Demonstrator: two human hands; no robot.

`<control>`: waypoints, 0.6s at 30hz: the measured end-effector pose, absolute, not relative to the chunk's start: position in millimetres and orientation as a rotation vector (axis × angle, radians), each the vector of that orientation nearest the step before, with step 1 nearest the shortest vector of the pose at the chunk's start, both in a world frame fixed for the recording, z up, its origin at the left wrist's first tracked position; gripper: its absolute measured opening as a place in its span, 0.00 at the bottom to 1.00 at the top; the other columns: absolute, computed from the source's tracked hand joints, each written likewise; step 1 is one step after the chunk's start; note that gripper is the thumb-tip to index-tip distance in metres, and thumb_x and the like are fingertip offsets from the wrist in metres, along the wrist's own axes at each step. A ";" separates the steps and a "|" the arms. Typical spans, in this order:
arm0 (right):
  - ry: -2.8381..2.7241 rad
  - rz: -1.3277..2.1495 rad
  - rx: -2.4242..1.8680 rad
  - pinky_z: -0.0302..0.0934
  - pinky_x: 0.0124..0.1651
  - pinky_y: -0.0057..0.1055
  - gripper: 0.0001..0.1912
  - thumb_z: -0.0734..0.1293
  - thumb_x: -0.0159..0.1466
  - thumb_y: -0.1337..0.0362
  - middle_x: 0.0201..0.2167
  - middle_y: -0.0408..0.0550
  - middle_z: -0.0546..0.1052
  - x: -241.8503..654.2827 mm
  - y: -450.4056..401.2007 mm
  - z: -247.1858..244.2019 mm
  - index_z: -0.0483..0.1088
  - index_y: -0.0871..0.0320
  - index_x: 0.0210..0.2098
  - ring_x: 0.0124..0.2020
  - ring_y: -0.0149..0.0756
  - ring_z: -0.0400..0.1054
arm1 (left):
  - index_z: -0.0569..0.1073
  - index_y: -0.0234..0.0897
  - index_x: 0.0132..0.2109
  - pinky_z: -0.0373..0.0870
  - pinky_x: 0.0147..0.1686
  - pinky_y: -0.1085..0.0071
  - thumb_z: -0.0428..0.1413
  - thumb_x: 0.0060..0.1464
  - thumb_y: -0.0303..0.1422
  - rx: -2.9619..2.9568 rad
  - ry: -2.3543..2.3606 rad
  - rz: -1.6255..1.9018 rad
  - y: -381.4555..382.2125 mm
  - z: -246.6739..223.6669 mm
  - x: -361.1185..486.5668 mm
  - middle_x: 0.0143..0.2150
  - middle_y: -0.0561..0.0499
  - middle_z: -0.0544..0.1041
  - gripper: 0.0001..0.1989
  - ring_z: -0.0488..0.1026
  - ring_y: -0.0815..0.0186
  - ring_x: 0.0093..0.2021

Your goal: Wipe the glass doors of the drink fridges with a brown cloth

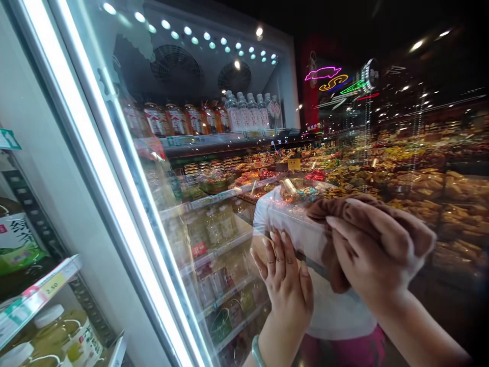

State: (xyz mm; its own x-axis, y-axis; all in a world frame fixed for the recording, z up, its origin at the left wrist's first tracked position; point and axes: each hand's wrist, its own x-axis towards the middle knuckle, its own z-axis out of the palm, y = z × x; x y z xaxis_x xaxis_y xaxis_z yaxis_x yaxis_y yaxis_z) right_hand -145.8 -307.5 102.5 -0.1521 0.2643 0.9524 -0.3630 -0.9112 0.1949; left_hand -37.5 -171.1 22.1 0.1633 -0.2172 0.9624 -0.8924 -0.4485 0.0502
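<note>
My left hand (284, 278) rests with fingers stretched out and lying flat against a glass panel (244, 224) of a lit drinks fridge. A pale green bangle (256, 351) is on its wrist. Further right, my right hand (376, 257) grips a bunched brown cloth (336, 272) at the glass. Part of the cloth hangs below the fingers, and its middle is hidden by them. Reflections of a person in a white top and of shop displays overlap the bottles seen in the panel.
A bright light strip (110, 193) runs slantwise along the fridge frame. At the left, a shelf edge with a price label (51, 286) carries large tea bottles (19, 239). Bottles with pale caps (252, 112) and amber bottles (175, 120) stand in a row higher up.
</note>
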 end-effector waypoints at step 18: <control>-0.117 2.118 1.720 0.69 0.55 0.50 0.28 0.82 0.53 0.65 0.45 0.46 0.78 -163.3 -326.4 69.6 0.80 0.39 0.52 0.49 0.49 0.71 | 0.38 0.33 0.78 0.29 0.77 0.40 0.50 0.67 0.26 1.749 -0.906 1.364 -193.3 18.9 -44.9 0.80 0.38 0.42 0.41 0.35 0.50 0.80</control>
